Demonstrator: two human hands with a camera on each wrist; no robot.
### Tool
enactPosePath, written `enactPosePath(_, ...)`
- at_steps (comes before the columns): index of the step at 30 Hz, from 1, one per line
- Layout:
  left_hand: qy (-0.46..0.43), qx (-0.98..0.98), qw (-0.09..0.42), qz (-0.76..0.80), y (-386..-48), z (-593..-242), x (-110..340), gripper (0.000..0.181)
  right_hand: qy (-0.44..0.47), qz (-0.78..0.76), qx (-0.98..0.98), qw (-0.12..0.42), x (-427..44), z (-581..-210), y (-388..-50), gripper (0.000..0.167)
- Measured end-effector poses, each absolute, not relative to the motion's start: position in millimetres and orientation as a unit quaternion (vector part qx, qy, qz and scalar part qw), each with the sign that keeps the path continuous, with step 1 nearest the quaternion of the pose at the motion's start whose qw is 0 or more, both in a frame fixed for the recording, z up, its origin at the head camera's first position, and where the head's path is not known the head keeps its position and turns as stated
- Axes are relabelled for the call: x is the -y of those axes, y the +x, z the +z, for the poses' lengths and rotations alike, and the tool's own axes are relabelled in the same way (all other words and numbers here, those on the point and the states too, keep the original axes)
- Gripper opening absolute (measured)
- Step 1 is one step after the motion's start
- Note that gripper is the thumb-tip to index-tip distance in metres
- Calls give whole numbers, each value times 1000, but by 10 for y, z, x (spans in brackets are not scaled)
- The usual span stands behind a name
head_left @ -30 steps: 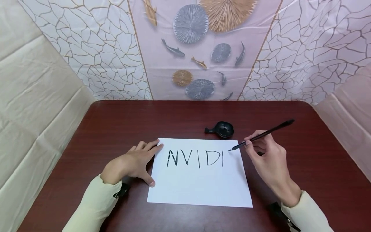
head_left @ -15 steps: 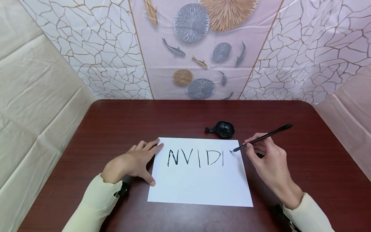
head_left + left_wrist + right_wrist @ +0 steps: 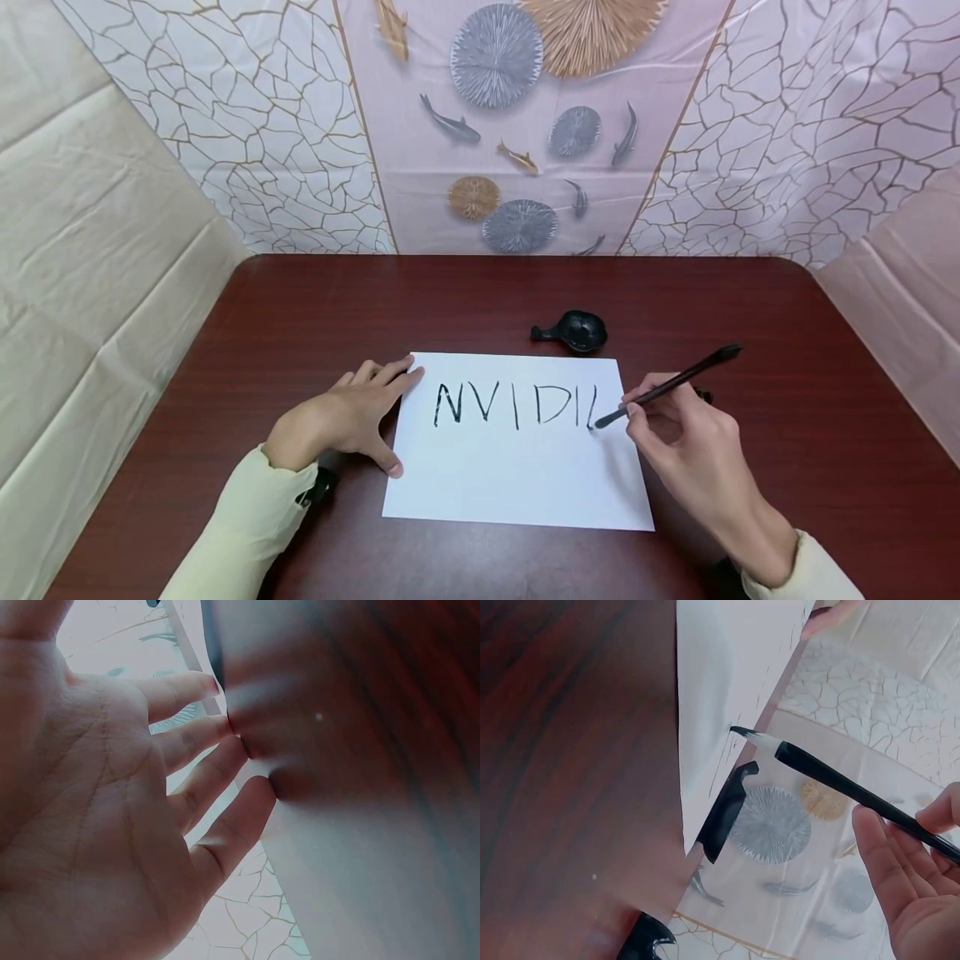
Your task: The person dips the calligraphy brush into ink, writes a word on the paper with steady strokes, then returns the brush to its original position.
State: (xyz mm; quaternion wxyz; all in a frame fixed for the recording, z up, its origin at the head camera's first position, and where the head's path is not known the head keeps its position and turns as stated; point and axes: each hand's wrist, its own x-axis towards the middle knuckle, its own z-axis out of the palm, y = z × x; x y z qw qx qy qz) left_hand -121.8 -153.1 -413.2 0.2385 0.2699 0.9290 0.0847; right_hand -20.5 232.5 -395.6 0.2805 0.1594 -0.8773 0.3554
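Observation:
A white sheet of paper (image 3: pixel 510 487) lies on the table, with black strokes reading roughly N V I D I and a slanted stroke. My right hand (image 3: pixel 697 458) pinches a black-handled writing brush (image 3: pixel 693 370) between thumb and fingers, its tip at the foot of that slanted stroke. In the right wrist view the brush (image 3: pixel 840 780) shows pale bristles with an inked tip touching the paper (image 3: pixel 712 682). Spread over the sheet's left edge, my left hand (image 3: pixel 341 421) rests its thumb and fingertips there. The left wrist view shows that palm (image 3: pixel 90 795) and its straight fingers.
A small black ink dish (image 3: pixel 581 332) with a stubby handle stands just behind the paper. Partly hidden behind my right hand is a dark object (image 3: pixel 703 394); the right wrist view shows a black curved piece (image 3: pixel 643 939). Patterned cloth (image 3: pixel 517 167) hangs behind the dark red table (image 3: pixel 375 292).
My right hand has moved the brush down toward me, and a slanted stroke now stands right of the last upright one. The left hand has stayed on the paper's edge.

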Motion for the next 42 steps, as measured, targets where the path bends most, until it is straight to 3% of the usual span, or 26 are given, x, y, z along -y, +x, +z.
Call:
enactPosePath(8,268,-930,239,80,-1217,-4136,1523,136,134,355,871,311,-2413,-3899,-354,25)
enactPosePath(23,271,-930,234,80,-1213,-4117,1526,137,130,363,865,320,-2455,-3977,-475,30)
enactPosePath(42,268,-928,241,90,-1209,-4113,1529,135,97,299,912,262,-2543,-3889,-324,25)
